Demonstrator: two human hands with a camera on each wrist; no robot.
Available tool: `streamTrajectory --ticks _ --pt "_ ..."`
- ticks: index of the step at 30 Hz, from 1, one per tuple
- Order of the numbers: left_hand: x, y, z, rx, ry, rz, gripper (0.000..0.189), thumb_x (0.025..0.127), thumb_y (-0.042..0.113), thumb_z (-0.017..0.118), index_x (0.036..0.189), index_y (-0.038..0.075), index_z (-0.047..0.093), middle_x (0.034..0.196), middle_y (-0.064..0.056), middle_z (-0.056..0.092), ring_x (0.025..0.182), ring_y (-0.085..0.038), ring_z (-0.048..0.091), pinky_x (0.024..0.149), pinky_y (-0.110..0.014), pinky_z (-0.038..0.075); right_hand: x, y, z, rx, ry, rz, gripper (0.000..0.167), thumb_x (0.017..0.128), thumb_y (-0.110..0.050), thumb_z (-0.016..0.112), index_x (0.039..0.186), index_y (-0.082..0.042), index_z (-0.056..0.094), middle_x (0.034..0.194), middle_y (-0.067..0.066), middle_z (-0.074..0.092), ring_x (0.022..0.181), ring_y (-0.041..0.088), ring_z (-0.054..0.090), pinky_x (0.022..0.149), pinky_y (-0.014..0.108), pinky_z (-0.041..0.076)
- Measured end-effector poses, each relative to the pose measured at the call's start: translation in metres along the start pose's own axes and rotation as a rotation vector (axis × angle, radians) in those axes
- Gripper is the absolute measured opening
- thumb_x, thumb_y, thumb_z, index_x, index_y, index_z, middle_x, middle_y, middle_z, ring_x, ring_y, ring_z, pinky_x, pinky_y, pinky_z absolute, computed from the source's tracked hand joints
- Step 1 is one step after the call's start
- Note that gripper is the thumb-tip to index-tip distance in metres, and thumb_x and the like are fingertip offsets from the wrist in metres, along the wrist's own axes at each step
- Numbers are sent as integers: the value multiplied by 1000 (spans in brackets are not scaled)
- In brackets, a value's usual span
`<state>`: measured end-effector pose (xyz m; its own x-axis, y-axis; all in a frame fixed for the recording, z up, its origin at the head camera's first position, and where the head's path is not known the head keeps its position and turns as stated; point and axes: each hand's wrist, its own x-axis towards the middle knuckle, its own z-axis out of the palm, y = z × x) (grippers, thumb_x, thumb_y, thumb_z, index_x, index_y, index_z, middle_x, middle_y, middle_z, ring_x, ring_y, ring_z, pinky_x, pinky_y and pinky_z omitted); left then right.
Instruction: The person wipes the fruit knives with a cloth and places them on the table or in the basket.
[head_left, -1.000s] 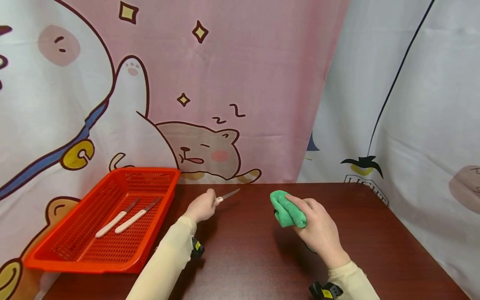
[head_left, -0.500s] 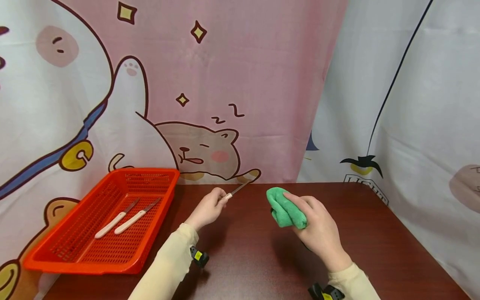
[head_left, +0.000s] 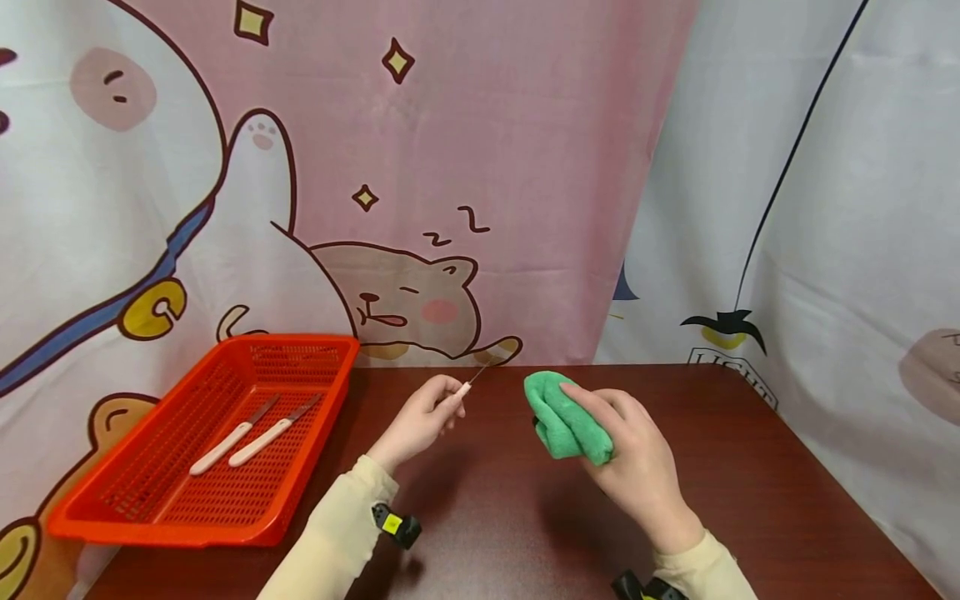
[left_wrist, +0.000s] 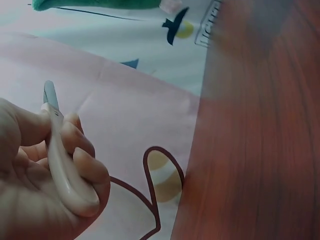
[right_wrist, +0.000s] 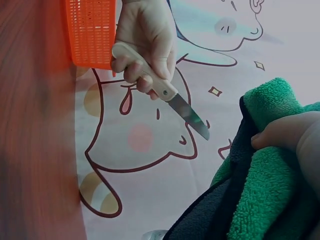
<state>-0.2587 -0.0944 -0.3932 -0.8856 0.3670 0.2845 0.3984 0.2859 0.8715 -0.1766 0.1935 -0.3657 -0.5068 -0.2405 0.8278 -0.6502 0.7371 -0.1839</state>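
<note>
My left hand [head_left: 420, 421] grips a small knife by its white handle [left_wrist: 70, 175], above the table. In the right wrist view its short metal blade [right_wrist: 190, 117] points away from the hand, towards the towel. My right hand [head_left: 641, 462] holds a folded green towel [head_left: 566, 421], thumb on top; the dark grey underside [right_wrist: 220, 205] shows in the right wrist view. Blade and towel are a short gap apart in the head view. Two more white-handled knives [head_left: 258, 442] lie side by side in the red plastic basket [head_left: 180, 533] at the left.
The dark brown wooden table [head_left: 487, 533] runs back to a printed cloth curtain [head_left: 540, 167] right behind both hands. The basket's raised side stands close to the left forearm. A black camera [head_left: 397, 527] is strapped on the left wrist.
The left hand has moved slightly right and rolled over, so the knife blade now looks thin, nearly edge-on. The towel in the right hand has shifted a little left, nearer the knife.
</note>
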Motion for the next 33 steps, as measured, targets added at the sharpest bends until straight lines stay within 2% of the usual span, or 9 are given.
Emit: streamTrajectory --ticks 4,7,11,16,19,24,29,31,33 --pt "-2 3 1 -159 -42 -11 15 104 14 52 113 3 55 91 -23 57 67 -28 50 55 -26 42 2 -3 0 27 5 6 91 51 14 81 132 -23 64 111 5 61 103 23 58 76 36 48" --pt "-3 4 1 -283 -83 -25 19 104 17 51 115 2 53 92 -25 54 66 -19 47 50 -22 37 3 -6 0 58 7 16 88 52 14 80 131 -23 65 111 6 61 104 25 57 79 36 47" --pt "-4 4 3 -427 -135 -25 23 105 18 50 117 -1 51 89 -17 53 66 -14 48 49 -21 37 6 -10 0 93 25 0 82 56 12 78 130 -22 66 111 7 61 104 26 57 84 33 44" --pt "-6 0 4 -611 -204 -3 28 107 14 44 122 -9 45 89 -5 53 69 -12 48 57 -23 42 11 -13 1 123 73 -66 75 59 8 75 128 -19 67 109 7 62 102 26 57 87 28 42" --pt "-7 -3 5 -682 -241 20 25 107 11 41 122 -8 46 90 -5 53 70 -12 48 60 -23 43 12 -15 4 131 63 -82 75 60 7 77 129 -19 67 110 6 62 102 26 57 88 28 42" --pt "-9 -7 10 -785 -306 44 24 108 8 36 122 -8 46 90 -4 53 71 -11 47 62 -23 44 10 -16 10 108 -6 -82 76 62 6 79 131 -22 65 110 5 61 102 25 57 83 33 46" --pt "-12 -11 16 -873 -375 61 25 108 8 30 117 6 54 90 -1 52 69 -9 45 60 -22 40 9 -18 18 84 -61 -98 77 64 5 78 133 -25 64 111 6 60 102 25 57 72 42 53" --pt "-13 -12 18 -893 -401 62 27 108 8 29 115 12 55 90 -1 52 68 -9 44 59 -22 39 9 -19 22 81 -76 -102 77 64 5 78 133 -26 63 110 6 60 101 25 57 69 42 54" --pt "-14 -13 20 -901 -421 58 27 108 8 29 113 14 55 89 0 52 67 -8 43 59 -22 38 9 -20 26 79 -86 -109 77 65 5 78 133 -27 63 110 5 60 99 24 58 68 41 54"
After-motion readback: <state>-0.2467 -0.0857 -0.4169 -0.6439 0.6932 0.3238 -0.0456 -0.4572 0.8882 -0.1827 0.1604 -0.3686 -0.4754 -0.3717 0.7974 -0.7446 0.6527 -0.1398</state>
